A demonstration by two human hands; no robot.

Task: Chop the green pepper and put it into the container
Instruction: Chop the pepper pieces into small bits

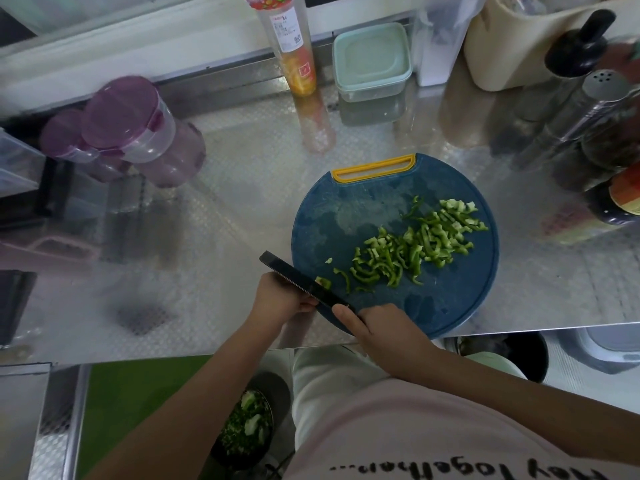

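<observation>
Left hand [282, 296]: fingers curled round the blade of the dark cleaver [304, 284], fingertips showing under its edge.
Right hand [379, 329]: closed over the cleaver's handle, thumb laid along the top; the handle itself is hidden.
Cleaver: tilted at the near-left rim of the board, one green scrap stuck to the blade.
Chopped green pepper [408, 251]: a loose band of strips across the round blue cutting board [332, 216].
Mint-green container [372, 60]: lid on, at the back of the counter, well apart from the board.
Surface: patterned steel counter [242, 188], reflective.
Surroundings: purple-lidded jars [124, 123] at left, metal shaker [595, 91] at right, a bowl of chopped greens [246, 424] below the counter edge.
</observation>
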